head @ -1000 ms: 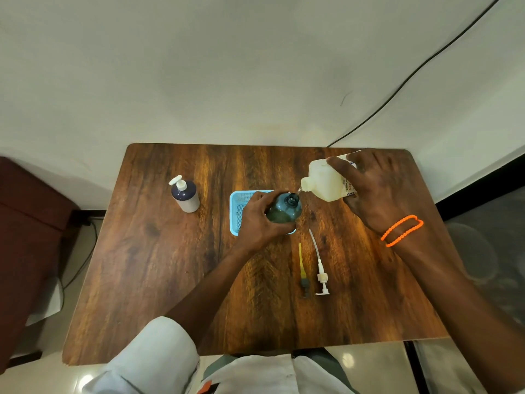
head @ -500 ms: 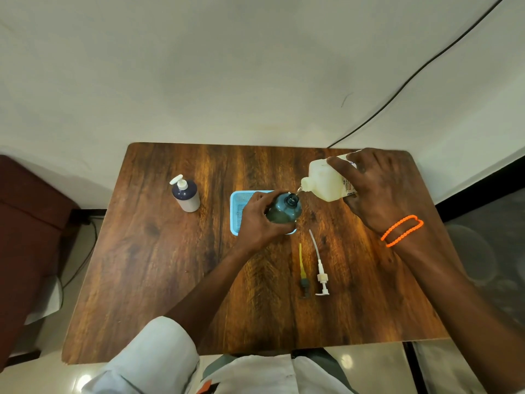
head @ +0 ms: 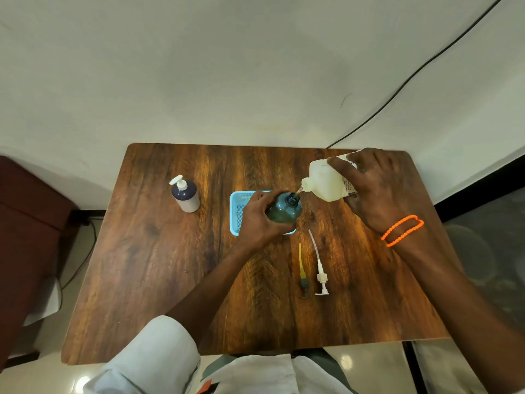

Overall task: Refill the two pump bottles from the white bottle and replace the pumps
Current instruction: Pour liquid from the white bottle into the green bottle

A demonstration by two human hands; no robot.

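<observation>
A person tips a white bottle (head: 326,180) over the open neck of a dark green bottle (head: 284,210) at a wooden table (head: 170,265).

The right hand (head: 377,191) grips the white bottle; the left hand (head: 260,220) wraps the green one above a blue basket (head: 237,206). Two removed pumps (head: 321,275) lie nearby; a purple pump bottle (head: 186,194) stands well apart.

Head view, above the table (head: 170,280), facing down (wide-angle, single camera)

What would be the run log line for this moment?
left hand holds dark bottle | right hand tips white bottle | pouring
</observation>
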